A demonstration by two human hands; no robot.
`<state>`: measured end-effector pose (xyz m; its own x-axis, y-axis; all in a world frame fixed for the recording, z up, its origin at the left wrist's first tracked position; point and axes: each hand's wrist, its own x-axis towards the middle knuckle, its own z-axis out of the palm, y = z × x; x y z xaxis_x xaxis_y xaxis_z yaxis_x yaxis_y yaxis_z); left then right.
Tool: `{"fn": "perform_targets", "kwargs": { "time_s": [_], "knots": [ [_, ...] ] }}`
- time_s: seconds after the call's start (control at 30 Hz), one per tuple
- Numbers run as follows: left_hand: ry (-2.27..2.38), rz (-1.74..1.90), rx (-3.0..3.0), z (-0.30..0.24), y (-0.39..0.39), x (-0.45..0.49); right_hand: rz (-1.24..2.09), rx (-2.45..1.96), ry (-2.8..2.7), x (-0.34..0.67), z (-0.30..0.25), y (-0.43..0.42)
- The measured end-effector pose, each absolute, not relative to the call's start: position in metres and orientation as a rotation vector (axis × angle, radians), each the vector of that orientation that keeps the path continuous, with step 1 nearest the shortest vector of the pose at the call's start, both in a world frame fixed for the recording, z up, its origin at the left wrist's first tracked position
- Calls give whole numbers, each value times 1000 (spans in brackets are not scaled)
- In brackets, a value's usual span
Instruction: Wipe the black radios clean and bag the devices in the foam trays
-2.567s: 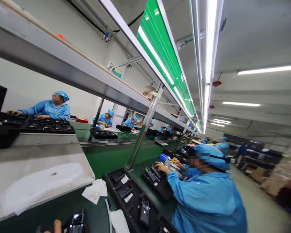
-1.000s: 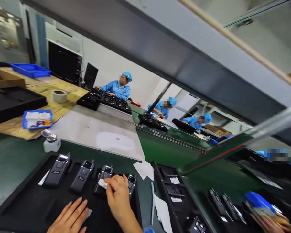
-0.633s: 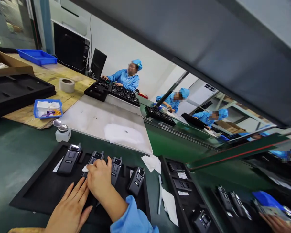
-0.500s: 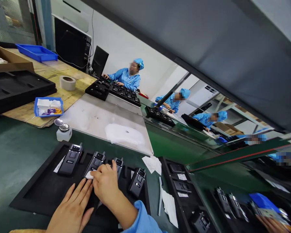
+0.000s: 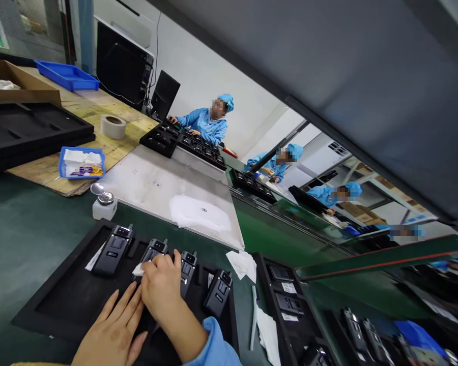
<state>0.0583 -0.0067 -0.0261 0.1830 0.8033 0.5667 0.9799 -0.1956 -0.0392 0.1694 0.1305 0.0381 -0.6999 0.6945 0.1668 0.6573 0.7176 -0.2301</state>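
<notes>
A black foam tray [image 5: 57, 307] lies before me with several black handheld radios in it, each with a stubby antenna. My right hand [image 5: 162, 287] is closed on a small white wipe [image 5: 138, 270] and presses it against the second radio [image 5: 154, 247] from the left, covering much of its front. Flat and with fingers stretched, my left hand [image 5: 114, 323] rests at that radio's lower end. To the left lies another radio [image 5: 112, 251] with a white label beside it. Right of my right hand are a partly hidden radio [image 5: 188, 269] and a fully visible radio [image 5: 218, 295].
Behind the tray stands a white dispenser bottle [image 5: 104, 206] with its lid up. A blue bin [image 5: 82, 175], a tape roll [image 5: 113, 126] and crumpled tissue [image 5: 242, 265] lie around. Another tray [image 5: 286, 323] is at right. Co-workers in blue sit farther along the line.
My right hand has shifted slightly left with the wipe across the second radio. My left hand stays nearly in place. The whole view has tilted a little.
</notes>
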Motion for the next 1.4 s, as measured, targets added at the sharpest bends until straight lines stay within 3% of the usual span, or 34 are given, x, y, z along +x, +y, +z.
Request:
{"fn": "perform_targets", "kwargs": {
  "time_s": [0.27, 0.47, 0.73, 1.03, 1.23, 1.4],
  "knots": [
    [-1702, -614, -2056, -22, -8, 59, 282, -1130, -2661, 158, 43, 131],
    [-1730, -820, -2067, -11, -25, 27, 596, -1120, -2530, 155, 55, 129],
    [-2008, -715, -1791, -29, -26, -3, 342, -910, -2751, 63, 48, 123],
    [-1885, -683, -1848, -33, -29, -4, 267, -912, -2771, 76, 49, 130],
    [-1844, -708, -1839, -36, -29, -4, 453, -854, -2795, 76, 50, 131],
    [-1859, -684, -1811, -31, -28, -4, 308, -876, -2777, 53, 55, 135]
  ]
}}
